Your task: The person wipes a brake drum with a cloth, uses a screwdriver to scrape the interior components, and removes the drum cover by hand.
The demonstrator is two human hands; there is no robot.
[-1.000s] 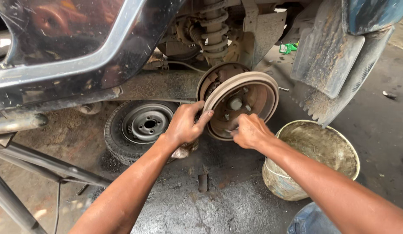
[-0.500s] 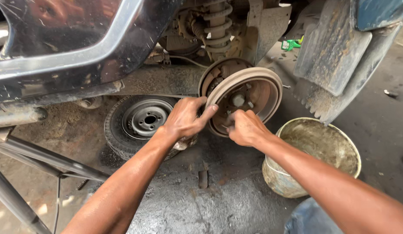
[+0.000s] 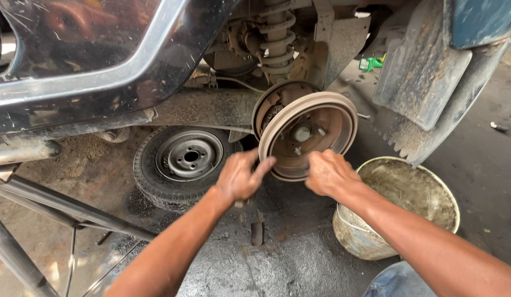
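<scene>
A rusty brown brake drum (image 3: 321, 110) sits on the hub under a raised vehicle and is tilted a little off the backing plate (image 3: 272, 102) behind it. My right hand (image 3: 330, 175) curls around the drum's lower rim. My left hand (image 3: 240, 179) is just below and left of the drum, blurred, its fingers loosely apart and one fingertip touching the rim. Above the hub, a coil spring strut (image 3: 277, 33) is visible.
A removed wheel with its tyre (image 3: 184, 162) lies flat on the oily floor to the left. A dirty round bucket (image 3: 401, 206) stands at the right, under a torn mudflap (image 3: 420, 82). Metal stand legs (image 3: 63, 209) cross the lower left. A small dark piece (image 3: 257, 234) lies on the floor.
My left hand has slid off the drum's left rim, down and back, and only a fingertip touches it. My right hand stays on the lower rim.
</scene>
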